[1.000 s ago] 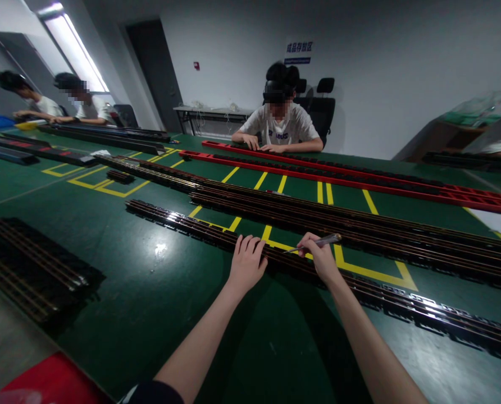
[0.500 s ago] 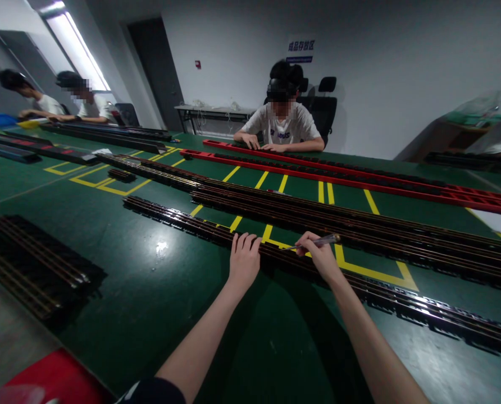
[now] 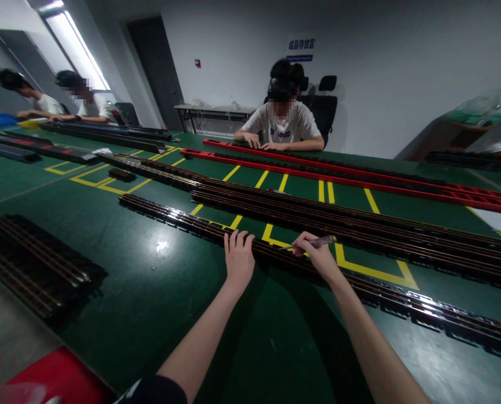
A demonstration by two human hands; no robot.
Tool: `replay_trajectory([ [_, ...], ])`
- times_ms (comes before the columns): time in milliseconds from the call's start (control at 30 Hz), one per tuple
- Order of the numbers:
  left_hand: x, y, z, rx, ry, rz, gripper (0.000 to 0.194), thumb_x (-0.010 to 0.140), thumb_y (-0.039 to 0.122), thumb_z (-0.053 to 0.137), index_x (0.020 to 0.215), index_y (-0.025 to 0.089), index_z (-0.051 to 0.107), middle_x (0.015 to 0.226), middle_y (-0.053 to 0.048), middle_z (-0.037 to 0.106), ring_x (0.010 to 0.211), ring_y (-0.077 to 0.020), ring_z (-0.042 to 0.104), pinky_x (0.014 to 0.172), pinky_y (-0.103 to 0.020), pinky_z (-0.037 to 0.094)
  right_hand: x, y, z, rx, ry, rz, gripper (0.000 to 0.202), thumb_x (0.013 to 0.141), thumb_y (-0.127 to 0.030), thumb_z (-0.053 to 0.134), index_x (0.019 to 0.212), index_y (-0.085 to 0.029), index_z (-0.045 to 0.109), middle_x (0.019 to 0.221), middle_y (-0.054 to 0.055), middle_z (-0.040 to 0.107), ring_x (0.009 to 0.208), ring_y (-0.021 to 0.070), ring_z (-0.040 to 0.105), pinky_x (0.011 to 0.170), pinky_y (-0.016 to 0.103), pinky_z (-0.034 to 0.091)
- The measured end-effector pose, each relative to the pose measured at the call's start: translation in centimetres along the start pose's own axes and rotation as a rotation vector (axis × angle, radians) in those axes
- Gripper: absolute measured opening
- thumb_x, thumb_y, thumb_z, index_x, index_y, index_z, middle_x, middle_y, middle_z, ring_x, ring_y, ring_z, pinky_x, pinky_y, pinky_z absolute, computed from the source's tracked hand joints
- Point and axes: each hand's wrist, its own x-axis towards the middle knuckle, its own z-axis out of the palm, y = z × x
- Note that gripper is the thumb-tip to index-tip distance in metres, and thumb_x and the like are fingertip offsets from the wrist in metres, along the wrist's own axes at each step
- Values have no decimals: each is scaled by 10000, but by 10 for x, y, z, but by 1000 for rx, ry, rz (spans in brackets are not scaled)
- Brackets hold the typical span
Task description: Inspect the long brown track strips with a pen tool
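Observation:
A long dark slotted strip with copper-coloured lines (image 3: 178, 216) runs across the green table in front of me, from upper left to lower right. My left hand (image 3: 239, 259) rests on its near edge, fingers spread over the top. My right hand (image 3: 315, 255) is closed around a screwdriver (image 3: 324, 240) with a clear handle. The thin shaft points left, and its tip meets the strip or hovers just above it; I cannot tell which. What lies under my left fingertips is hidden.
Behind the strip lies a bundle of similar strips (image 3: 318, 216), then red rails (image 3: 276, 166). Shorter strips (image 3: 44, 264) lie at the left. Yellow tape (image 3: 372, 274) marks the table. A person (image 3: 279, 120) sits opposite, hands on a red rail; others sit far left.
My left hand has slid slightly left, and the strip has shifted a little left with it. My right hand and the screwdriver have moved slightly left too.

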Motion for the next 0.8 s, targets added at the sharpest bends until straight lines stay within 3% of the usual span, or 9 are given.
replay_trajectory([
  [333,0,0,-2,-114,-56,113,447,786,-3,397,1125,181,623,1165,-92,654,1220,-256,523,1141,-565,294,5,12,-6,57,65,-41,178,683,-327,586,562,-197,586,498,-6,563,496,135,534,522,269,454],
  [800,0,1,-1,-156,-168,240,406,814,240,526,1211,170,581,1231,-100,611,1245,-263,487,1149,-501,291,5,12,-4,58,67,-51,168,663,-329,580,554,-203,596,490,-1,576,485,137,532,505,267,447],
])
